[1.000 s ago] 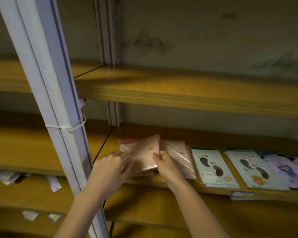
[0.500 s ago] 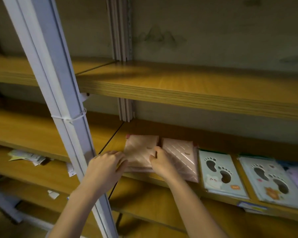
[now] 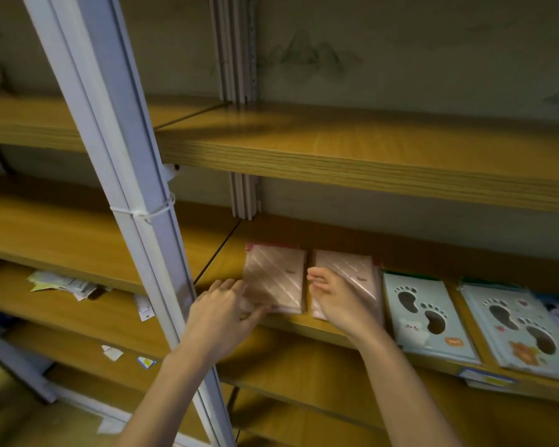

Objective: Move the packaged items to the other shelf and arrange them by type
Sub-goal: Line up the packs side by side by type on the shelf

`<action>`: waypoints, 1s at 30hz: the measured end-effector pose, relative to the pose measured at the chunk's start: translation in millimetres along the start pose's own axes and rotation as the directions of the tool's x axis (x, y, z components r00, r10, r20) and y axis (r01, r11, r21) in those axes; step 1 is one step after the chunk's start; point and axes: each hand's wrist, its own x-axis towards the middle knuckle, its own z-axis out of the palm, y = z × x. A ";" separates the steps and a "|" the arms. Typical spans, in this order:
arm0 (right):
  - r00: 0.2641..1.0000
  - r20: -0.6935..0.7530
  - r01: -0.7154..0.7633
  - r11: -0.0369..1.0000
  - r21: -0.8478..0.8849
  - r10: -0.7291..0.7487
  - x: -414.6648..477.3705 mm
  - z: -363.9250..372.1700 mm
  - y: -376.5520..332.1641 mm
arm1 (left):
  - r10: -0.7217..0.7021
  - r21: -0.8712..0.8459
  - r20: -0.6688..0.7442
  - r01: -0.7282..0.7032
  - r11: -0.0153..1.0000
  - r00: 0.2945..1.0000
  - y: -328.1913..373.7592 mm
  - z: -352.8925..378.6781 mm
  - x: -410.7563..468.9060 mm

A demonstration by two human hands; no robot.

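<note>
1. A person's left hand (image 3: pixel 220 312) reaches past the white post (image 3: pixel 133 188) to the near-left corner of the left pink pack (image 3: pixel 275 279). Its fingertips are blurred, so whether the grip pinches the pack or only nudges it cannot be told.
2. The right hand (image 3: pixel 339 301) lies flat on the right pink pack (image 3: pixel 352 272), fingers straight, the grip apart and holding nothing.
3. Both pink packs lie flat, side by side, at the left end of the middle shelf (image 3: pixel 304 327), with a narrow gap between them and their near edges close to the front lip.
4. The step appears to be squaring the pink row. It is best done by steadying the right pack under the flat palm while the left hand slides its pack until the near edges line up.
5. Footprint packs (image 3: pixel 426 317) lie just beside the right pink pack, and a push too far right could knock them askew.
6. The glossy wrappers will likely slide easily on the wood, so light pressure should do. The upper shelf (image 3: pixel 368 150) overhangs, so the hands should be kept low.
</note>
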 end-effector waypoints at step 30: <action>0.968 -0.164 -0.235 0.920 -0.314 0.191 38.2 68.6 -25.3 | 0.195 -0.388 0.388 -0.032 0.921 0.901 -57.3 17.3 70.8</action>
